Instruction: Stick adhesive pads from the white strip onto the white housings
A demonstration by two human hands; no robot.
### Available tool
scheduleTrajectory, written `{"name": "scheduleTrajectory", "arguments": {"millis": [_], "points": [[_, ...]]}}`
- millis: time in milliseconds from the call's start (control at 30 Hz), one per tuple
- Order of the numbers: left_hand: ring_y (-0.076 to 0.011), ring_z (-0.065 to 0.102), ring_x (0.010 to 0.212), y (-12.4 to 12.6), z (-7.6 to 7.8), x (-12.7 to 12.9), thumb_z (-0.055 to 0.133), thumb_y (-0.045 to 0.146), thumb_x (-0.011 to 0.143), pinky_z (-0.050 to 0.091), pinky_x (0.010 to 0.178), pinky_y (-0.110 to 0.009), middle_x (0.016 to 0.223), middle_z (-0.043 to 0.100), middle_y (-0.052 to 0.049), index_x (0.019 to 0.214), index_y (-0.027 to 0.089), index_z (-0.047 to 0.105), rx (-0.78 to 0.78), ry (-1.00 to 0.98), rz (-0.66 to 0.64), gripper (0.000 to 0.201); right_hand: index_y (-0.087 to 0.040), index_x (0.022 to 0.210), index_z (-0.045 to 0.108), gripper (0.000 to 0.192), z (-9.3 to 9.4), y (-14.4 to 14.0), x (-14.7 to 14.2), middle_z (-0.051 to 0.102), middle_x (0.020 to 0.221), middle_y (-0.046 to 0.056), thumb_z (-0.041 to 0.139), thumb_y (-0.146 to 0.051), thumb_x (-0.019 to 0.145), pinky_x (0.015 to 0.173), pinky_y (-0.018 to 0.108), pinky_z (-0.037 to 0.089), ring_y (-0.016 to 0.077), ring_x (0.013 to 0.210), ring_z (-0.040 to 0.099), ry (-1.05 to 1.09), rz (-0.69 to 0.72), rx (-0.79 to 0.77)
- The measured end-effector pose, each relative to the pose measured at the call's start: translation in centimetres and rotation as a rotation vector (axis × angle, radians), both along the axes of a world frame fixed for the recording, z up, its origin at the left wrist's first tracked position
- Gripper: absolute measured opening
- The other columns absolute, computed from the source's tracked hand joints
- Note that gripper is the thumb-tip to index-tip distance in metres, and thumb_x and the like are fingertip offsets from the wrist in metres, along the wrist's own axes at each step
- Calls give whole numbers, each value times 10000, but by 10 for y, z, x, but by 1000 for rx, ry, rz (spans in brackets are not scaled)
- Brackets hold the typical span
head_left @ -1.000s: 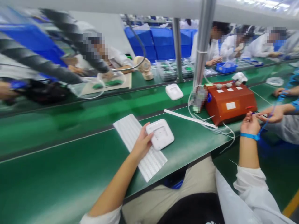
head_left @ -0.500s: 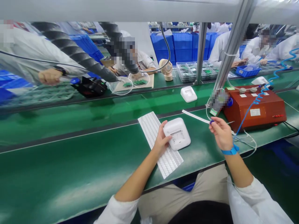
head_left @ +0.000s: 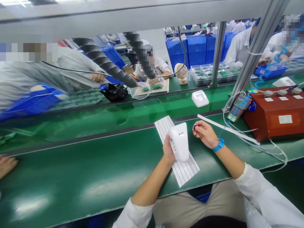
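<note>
My left hand (head_left: 169, 150) is closed round a white plastic housing (head_left: 180, 142), which stands tilted on its edge so that a side with small slots faces up. Under it lies a white sheet with rows of wavy markings (head_left: 184, 174). To the right, my right hand (head_left: 204, 134) pinches a small dark blue round piece (head_left: 195, 127) between thumb and fingers, a short gap away from the housing. Its wrist wears a blue strap (head_left: 218, 145). Behind this hand a long white strip (head_left: 228, 128) rests on the green bench.
Another white housing (head_left: 200, 98) sits across the dark rail (head_left: 142, 126). A red-brown box with knobs (head_left: 275, 117), a handheld meter (head_left: 239, 107) and loose tubes crowd the right. A co-worker's hand (head_left: 7, 165) is at the left edge. Beyond are a small fan (head_left: 181, 73) and black hoses (head_left: 95, 57).
My left hand has turned the housing from lying with its recess up to standing on edge. My right hand, with the blue piece, has moved left towards it. The view has shifted left.
</note>
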State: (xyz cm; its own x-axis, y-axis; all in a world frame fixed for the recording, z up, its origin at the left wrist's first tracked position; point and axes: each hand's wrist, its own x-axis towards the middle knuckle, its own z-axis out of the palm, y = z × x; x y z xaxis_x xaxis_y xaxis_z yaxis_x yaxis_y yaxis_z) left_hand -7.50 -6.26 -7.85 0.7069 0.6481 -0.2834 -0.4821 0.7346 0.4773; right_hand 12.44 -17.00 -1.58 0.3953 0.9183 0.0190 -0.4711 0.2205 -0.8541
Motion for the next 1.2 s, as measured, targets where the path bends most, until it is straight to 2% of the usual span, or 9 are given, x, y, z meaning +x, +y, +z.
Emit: {"name": "scheduleTrajectory", "arguments": {"millis": [167,367,500,633,767,900,1033,1200], "points": [[-335,890,894,-4,3,-3,928,595,893,728,800,-386,1024,908,-146,1189,112,838,-7,50,11,573,-223,1040,850,464,-6,-9,0,747,796,-11,1075,-519,763,583,224,482,108,665,632,-15,-12,-21],[-324,884,848,-5,9,-3,1015,605,783,727,754,-369,1021,910,-167,1204,82,853,5,89,7,691,-218,1049,879,399,1,-14,0,737,766,-6,1035,-493,806,558,259,494,128,645,631,-169,-68,-32],[-317,872,847,-9,13,-2,1039,598,750,720,755,-374,1034,910,-157,1215,81,851,27,118,23,720,-216,1037,898,344,5,-17,-5,753,762,9,998,-493,859,560,267,508,136,644,645,-217,-50,-22],[-327,866,960,-16,22,3,1021,636,785,712,840,-394,1136,904,-145,1267,123,834,119,108,31,729,-220,1053,908,277,12,-24,-8,774,819,23,950,-469,938,592,275,539,136,674,653,-293,-34,2],[-333,847,1067,-24,33,6,1029,682,760,706,927,-450,1313,874,-108,1428,237,783,253,87,28,839,-226,1047,878,208,20,-33,-9,806,1020,63,899,-431,1014,638,288,597,152,766,698,-402,-19,90],[-329,826,1080,-31,39,7,1011,720,757,688,933,-449,1340,850,-101,1457,269,760,329,107,32,870,-247,1102,846,52,27,-40,-10,808,1087,74,803,-246,1074,756,310,649,197,938,763,-620,-72,248],[-324,806,1135,-35,42,7,986,733,783,676,975,-436,1350,834,-99,1465,266,755,354,94,54,858,-260,1122,842,193,34,-45,-8,824,1065,60,742,-103,1068,846,340,655,207,978,777,-844,-115,357],[-311,796,1133,-35,47,6,1007,713,769,671,978,-402,1352,817,-112,1420,252,778,410,59,49,830,-284,1124,866,212,42,-48,-6,840,1059,59,748,-112,1086,901,382,676,224,1001,796,-850,-103,369]]}}
